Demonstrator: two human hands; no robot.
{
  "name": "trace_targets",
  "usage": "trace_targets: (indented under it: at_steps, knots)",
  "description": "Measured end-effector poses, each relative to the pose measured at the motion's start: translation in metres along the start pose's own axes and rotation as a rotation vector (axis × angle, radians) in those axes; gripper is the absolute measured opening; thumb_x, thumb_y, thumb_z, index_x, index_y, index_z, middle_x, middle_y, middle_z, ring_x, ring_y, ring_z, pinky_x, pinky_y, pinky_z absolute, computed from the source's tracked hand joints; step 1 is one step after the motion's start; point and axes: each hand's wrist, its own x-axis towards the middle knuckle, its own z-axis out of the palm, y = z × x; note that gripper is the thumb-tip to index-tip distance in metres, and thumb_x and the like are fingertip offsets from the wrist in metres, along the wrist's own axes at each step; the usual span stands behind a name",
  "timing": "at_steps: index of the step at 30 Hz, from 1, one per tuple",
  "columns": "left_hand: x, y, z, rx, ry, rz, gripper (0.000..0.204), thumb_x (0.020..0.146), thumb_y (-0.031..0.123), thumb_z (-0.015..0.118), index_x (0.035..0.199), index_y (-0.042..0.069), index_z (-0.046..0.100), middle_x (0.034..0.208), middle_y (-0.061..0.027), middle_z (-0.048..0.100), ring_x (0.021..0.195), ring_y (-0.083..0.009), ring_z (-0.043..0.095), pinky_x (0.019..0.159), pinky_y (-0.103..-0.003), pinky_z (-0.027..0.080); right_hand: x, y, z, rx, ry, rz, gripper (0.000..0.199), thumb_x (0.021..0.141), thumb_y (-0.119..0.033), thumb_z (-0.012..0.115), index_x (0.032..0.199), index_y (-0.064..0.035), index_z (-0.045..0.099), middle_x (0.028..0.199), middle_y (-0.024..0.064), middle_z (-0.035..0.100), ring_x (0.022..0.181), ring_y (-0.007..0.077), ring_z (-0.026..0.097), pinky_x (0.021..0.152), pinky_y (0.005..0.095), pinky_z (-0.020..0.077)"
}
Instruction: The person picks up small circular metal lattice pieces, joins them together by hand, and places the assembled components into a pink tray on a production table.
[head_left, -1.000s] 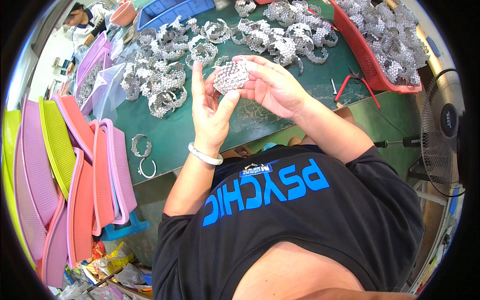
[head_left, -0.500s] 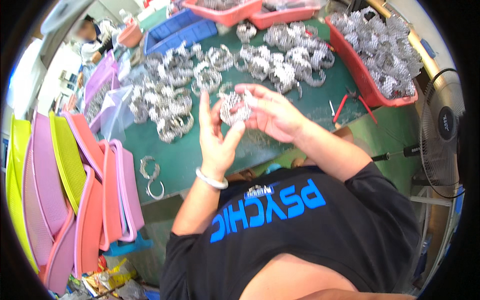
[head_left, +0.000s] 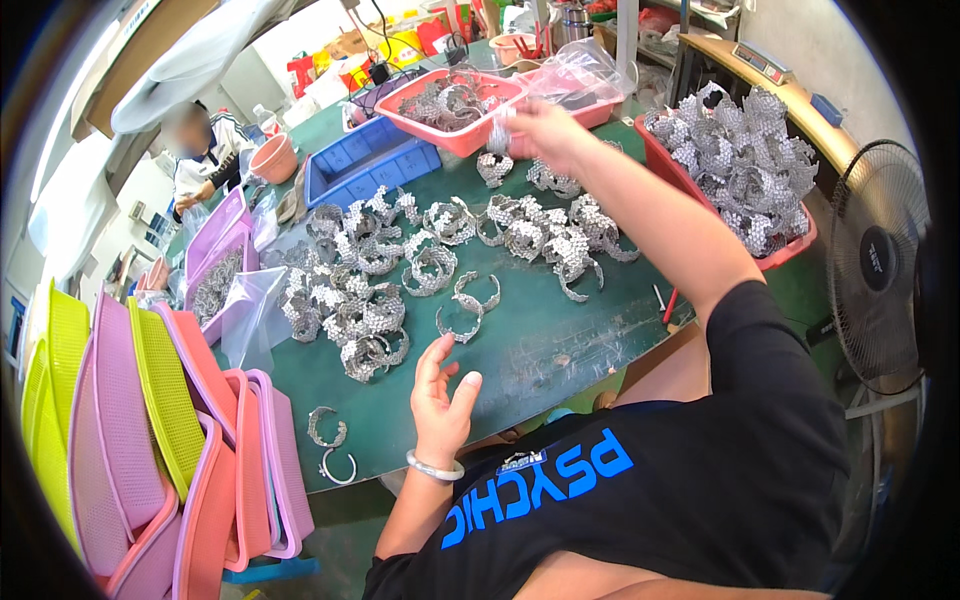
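My right hand (head_left: 548, 138) reaches to the far side of the table, its fingers round a silver cuff bracelet (head_left: 501, 132). It hangs beside the coral tray (head_left: 460, 140), which holds more metal pieces. Nearer me, my left hand (head_left: 440, 408) is empty, thumb and fingers apart, just above the green table (head_left: 530, 370). Two open silver cuffs (head_left: 465, 312) lie touching just past its fingertips. Beyond are heaps of silver honeycomb-like bracelets, one heap at left (head_left: 350, 310) and one at right (head_left: 545, 235). A single bracelet (head_left: 494, 168) sits below my right hand.
A blue bin (head_left: 370, 165) stands at the back left. A red tray (head_left: 690, 185), heaped with bracelets, is on the right beside a fan (head_left: 880, 260). Stacked plastic baskets (head_left: 170, 400) fill the left side. Another person (head_left: 205, 150) sits at the far left.
My right hand has left my left hand and moved far forward with a bracelet. My left hand has opened and lowered toward me. The view has tilted up, showing more background.
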Motion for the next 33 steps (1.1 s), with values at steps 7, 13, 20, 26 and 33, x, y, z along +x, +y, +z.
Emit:
trace_targets:
  at_steps: [7, 13, 20, 26, 33]
  knots:
    - [-0.005, 0.003, -0.004, 0.075, 0.034, -0.006, 0.045, 0.076, 0.003, 0.060, 0.119, 0.001, 0.049, 0.125, -0.0108, 0.043, 0.110, -0.0172, 0.046, 0.087, -0.028, 0.040, 0.091, -0.040, 0.008, -0.258, 0.325, -0.080, 0.071, 0.075, -0.029, 0.067, 0.130, 0.0003, 0.033, 0.125, 0.0188, 0.046, 0.112, 0.0280, 0.047, 0.091, 0.0373, 0.0398]
    - [-0.010, -0.003, -0.013, 0.070, 0.082, -0.043, 0.039, 0.077, 0.003, 0.060, 0.115, 0.000, 0.050, 0.122, -0.0103, 0.046, 0.110, -0.0168, 0.046, 0.086, -0.028, 0.039, 0.076, -0.006, 0.002, -0.608, 0.233, -0.199, 0.061, 0.072, -0.033, 0.066, 0.121, -0.0007, 0.047, 0.113, 0.0162, 0.056, 0.102, 0.0244, 0.055, 0.087, 0.0324, 0.0428]
    - [-0.006, -0.006, -0.006, 0.058, 0.065, -0.057, 0.037, 0.078, 0.004, 0.061, 0.114, 0.000, 0.052, 0.120, -0.0099, 0.047, 0.108, -0.0160, 0.047, 0.085, -0.027, 0.040, -0.047, 0.043, 0.034, -1.003, -0.492, -0.320, 0.039, 0.078, -0.018, 0.064, 0.110, 0.0008, 0.053, 0.098, 0.0103, 0.061, 0.086, 0.0140, 0.058, 0.076, 0.0287, 0.0470]
    - [-0.006, -0.008, -0.005, 0.048, 0.118, -0.071, 0.036, 0.078, 0.004, 0.061, 0.113, 0.000, 0.052, 0.116, -0.0096, 0.049, 0.103, -0.0171, 0.049, 0.082, -0.028, 0.043, -0.114, 0.081, 0.071, -1.074, -0.555, -0.318, 0.047, 0.075, -0.026, 0.065, 0.113, -0.0029, 0.051, 0.090, 0.0134, 0.063, 0.077, 0.0250, 0.062, 0.068, 0.0340, 0.0483]
    - [-0.007, -0.002, -0.008, 0.086, 0.165, -0.077, 0.048, 0.078, 0.006, 0.062, 0.121, -0.004, 0.042, 0.117, -0.0142, 0.047, 0.102, -0.0184, 0.049, 0.082, -0.029, 0.044, -0.126, 0.104, 0.078, -0.872, -0.385, -0.368, 0.035, 0.076, -0.009, 0.057, 0.110, 0.0001, 0.052, 0.077, 0.0081, 0.061, 0.065, 0.0194, 0.059, 0.059, 0.0299, 0.0470]
